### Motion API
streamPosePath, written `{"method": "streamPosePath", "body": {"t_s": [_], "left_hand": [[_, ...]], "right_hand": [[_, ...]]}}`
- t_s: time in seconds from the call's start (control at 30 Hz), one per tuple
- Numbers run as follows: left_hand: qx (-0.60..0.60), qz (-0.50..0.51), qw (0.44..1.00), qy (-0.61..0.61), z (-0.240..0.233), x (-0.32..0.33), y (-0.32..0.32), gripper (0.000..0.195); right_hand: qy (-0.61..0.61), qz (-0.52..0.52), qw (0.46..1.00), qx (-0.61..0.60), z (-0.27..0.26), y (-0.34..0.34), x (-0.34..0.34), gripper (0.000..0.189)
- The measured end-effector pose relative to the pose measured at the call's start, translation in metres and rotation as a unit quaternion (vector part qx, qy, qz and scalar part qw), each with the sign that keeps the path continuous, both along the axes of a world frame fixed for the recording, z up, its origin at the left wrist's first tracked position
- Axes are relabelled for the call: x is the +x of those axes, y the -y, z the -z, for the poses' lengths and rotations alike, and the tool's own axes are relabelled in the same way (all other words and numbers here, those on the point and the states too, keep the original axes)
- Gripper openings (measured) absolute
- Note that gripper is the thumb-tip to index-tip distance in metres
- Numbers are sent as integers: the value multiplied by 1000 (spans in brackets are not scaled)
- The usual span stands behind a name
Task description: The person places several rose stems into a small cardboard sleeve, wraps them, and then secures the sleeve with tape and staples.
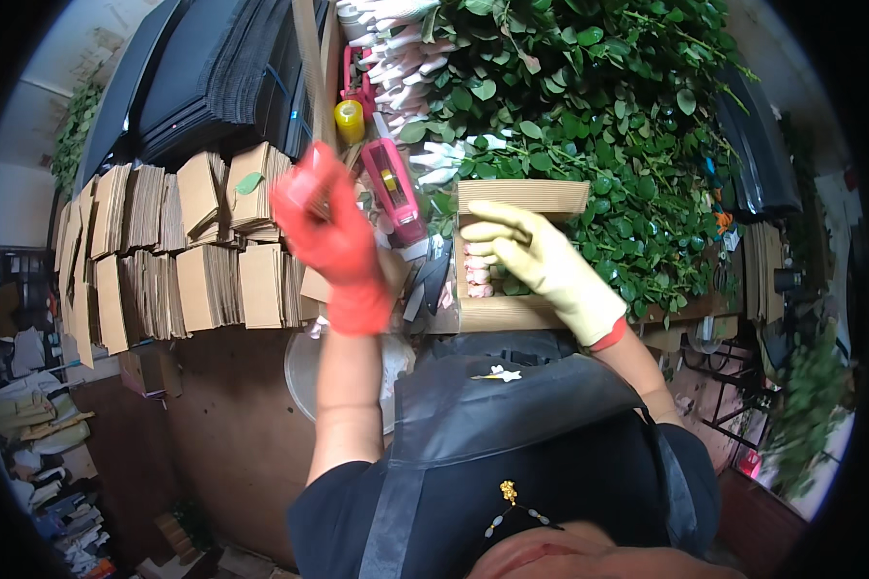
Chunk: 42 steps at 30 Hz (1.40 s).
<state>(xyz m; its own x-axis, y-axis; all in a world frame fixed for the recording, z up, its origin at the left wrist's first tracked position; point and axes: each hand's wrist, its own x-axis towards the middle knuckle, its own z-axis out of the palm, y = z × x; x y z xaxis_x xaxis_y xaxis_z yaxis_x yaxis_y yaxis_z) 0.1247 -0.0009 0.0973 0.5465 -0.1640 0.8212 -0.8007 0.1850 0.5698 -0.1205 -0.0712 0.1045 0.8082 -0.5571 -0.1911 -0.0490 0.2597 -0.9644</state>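
Observation:
My left hand (pixel 326 217), in a red rubber glove, is raised over the left of the bench and blurred. Its fingers curl around the lower end of a long, thin tan strip (pixel 311 72), seemingly cardboard. My right hand (pixel 532 264) wears a cream glove with a red cuff showing underneath. It hovers over a corrugated cardboard wrap (pixel 510 315), fingers slightly apart, with nothing visible in its grasp. Pale pink rose heads (pixel 478 275) lie in a column inside the wrap, partly hidden by that hand. The wrap's far flap (pixel 525 197) stands beyond the fingertips.
Leafy rose stems (pixel 608 108) heap across the right and back. White-netted blooms (pixel 405 72) lie beside them. A pink tape dispenser (pixel 395 192) and a yellow tape roll (pixel 349 121) are mid-bench. Folded cardboard pieces (pixel 210 286) and black sheets (pixel 196 79) are stacked left.

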Motion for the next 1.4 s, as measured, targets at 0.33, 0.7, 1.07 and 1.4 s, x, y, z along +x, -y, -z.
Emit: {"method": "streamPosePath", "body": {"t_s": [0.33, 0.7, 1.07, 1.4], "left_hand": [[250, 39, 964, -87, 91, -81, -51, 60], [626, 269, 609, -405, 235, -73, -53, 35], [389, 422, 750, 328, 167, -87, 17, 58], [446, 472, 748, 134, 232, -95, 20, 58]], "right_hand": [[-68, 150, 986, -8, 63, 56, -78, 15], [-371, -214, 826, -367, 57, 57, -82, 38], [-267, -355, 771, -457, 135, 57, -52, 25], [-124, -68, 823, -550, 11, 31, -14, 43]]}}
